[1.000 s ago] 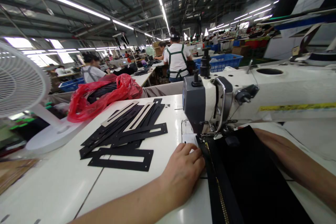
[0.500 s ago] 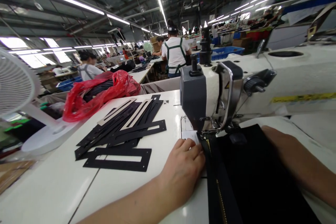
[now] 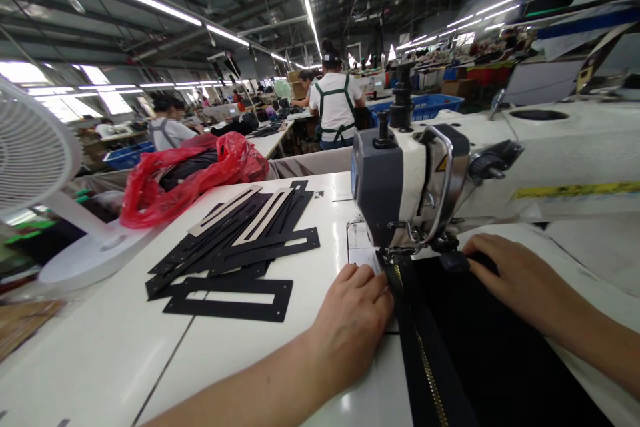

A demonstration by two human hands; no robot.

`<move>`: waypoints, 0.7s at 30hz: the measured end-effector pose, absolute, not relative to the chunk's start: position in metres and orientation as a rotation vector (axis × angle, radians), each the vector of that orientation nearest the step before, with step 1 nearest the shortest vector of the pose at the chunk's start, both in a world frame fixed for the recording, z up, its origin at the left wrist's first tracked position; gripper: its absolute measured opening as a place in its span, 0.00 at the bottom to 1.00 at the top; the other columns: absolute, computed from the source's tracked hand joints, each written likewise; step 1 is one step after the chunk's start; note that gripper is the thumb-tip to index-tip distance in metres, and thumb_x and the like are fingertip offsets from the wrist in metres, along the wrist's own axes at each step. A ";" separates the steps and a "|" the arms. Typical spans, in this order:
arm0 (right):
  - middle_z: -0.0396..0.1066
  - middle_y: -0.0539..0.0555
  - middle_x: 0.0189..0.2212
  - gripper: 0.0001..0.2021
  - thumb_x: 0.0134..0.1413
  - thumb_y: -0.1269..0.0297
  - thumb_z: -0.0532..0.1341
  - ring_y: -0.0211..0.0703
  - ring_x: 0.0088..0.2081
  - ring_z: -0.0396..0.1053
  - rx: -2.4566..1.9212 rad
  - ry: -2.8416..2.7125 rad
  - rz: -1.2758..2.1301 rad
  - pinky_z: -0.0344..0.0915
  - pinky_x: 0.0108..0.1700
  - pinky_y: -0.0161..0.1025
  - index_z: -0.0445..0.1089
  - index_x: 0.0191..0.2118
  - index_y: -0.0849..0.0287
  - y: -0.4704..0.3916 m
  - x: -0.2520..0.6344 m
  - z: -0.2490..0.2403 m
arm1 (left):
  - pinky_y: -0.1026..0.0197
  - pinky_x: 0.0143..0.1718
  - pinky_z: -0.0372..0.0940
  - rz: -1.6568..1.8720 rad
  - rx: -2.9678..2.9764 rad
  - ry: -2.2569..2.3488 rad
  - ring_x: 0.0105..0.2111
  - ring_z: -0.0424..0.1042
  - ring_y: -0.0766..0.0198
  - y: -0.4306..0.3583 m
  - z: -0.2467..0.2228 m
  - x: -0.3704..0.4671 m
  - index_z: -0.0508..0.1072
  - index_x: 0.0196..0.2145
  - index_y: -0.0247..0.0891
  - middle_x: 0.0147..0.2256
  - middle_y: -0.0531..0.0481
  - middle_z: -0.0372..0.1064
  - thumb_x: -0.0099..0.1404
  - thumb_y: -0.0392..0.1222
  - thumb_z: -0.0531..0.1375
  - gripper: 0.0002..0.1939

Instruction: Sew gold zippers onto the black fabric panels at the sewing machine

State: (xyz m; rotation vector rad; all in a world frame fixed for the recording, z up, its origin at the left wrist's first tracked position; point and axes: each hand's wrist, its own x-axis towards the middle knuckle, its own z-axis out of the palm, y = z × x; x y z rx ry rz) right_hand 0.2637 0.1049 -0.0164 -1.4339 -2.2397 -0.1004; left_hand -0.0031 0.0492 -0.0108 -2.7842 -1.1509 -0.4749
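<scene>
Toward the lower right of the frame, black fabric (image 3: 485, 347) with a gold zipper (image 3: 429, 371) is laid beneath the sewing machine's head (image 3: 377, 187). Its left edge is met by the curled left hand (image 3: 353, 320); whether cloth is pinched there cannot be told. By the right hand (image 3: 510, 273), cloth is bracketed with thumb and finger slightly parted; a firm pinch cannot be confirmed. The zipper could be skewed by uneven pulling, or the left hand injured if drawn under the head.

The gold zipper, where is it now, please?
In the head view, the gold zipper runs along the black fabric, right of the left hand, from the sewing machine to the bottom edge.
</scene>
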 end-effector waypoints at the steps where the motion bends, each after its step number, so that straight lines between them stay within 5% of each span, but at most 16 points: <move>1: 0.70 0.59 0.31 0.14 0.56 0.56 0.49 0.54 0.35 0.67 -1.409 -2.239 -0.184 0.62 0.37 0.50 0.65 0.30 0.58 0.102 0.263 -0.015 | 0.55 0.36 0.59 -0.502 -2.786 -1.160 0.34 0.62 0.59 0.049 -0.013 -0.003 0.67 0.32 0.36 0.35 0.48 0.67 0.61 0.32 0.55 0.02; 5: 0.71 0.60 0.36 0.12 0.60 0.65 0.49 0.54 0.40 0.67 -1.055 -2.323 -0.450 0.62 0.42 0.52 0.69 0.35 0.61 0.080 0.237 -0.010 | 0.54 0.37 0.61 -0.762 -2.775 -1.228 0.35 0.64 0.59 0.049 -0.021 -0.003 0.68 0.31 0.37 0.34 0.49 0.68 0.63 0.32 0.54 0.05; 11: 0.70 0.58 0.46 0.15 0.59 0.71 0.52 0.47 0.47 0.67 -0.897 -2.328 -0.151 0.67 0.47 0.45 0.67 0.50 0.62 0.063 0.194 -0.024 | 0.53 0.42 0.67 -1.077 -2.689 -1.270 0.42 0.68 0.57 0.054 -0.026 -0.006 0.66 0.46 0.33 0.45 0.42 0.67 0.65 0.32 0.52 0.12; 21: 0.69 0.61 0.47 0.14 0.60 0.72 0.51 0.49 0.48 0.68 -0.896 -2.391 -0.085 0.66 0.50 0.48 0.68 0.48 0.67 0.066 0.198 -0.027 | 0.56 0.44 0.69 -0.953 -2.835 -0.856 0.43 0.71 0.57 0.070 -0.028 -0.012 0.70 0.42 0.29 0.40 0.41 0.71 0.69 0.33 0.48 0.12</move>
